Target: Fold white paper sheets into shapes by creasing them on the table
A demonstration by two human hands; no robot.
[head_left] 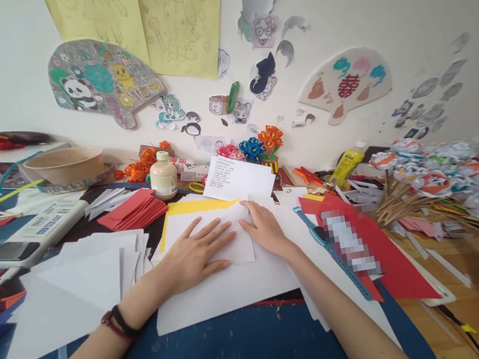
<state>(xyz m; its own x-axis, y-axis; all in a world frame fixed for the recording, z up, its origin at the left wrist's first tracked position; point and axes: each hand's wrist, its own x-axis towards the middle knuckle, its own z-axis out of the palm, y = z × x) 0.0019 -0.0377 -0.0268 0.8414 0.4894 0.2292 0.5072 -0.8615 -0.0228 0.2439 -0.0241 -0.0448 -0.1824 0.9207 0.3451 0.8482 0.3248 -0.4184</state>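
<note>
A: Your left hand (203, 250) lies with its fingers spread flat over the small, straight-edged sheet of white paper (244, 249), which rests on the large white paper sheet (223, 298).

B: Your right hand (266, 227) is at the small sheet's far right corner, forefinger at the edge, thumb nearer you. Whether you pinch the paper between them doesn't show.

A: As for the step, I'd judge that you are steadying the small sheet and aligning or flattening that corner, perhaps for a fold.

B: Then your next move would call for even pressure from the left, so nothing slides on the large sheet, while the right works along the edge.

A: Mind the bright yellow paper (198, 206) showing at the large sheet's far side; a hard push might shift it too.

B: You also have a fanned pile of loose white paper (78, 286) left of the large sheet, and a stack of red paper rectangles (134, 209) beyond its far left side.

A: Beyond the large sheet stands a cream-coloured bottle with a pale cap (164, 177).

B: And to its right lies a light-blue watch with a perforated strap (334, 249), near your right forearm, so your elbow wants some care.
</note>
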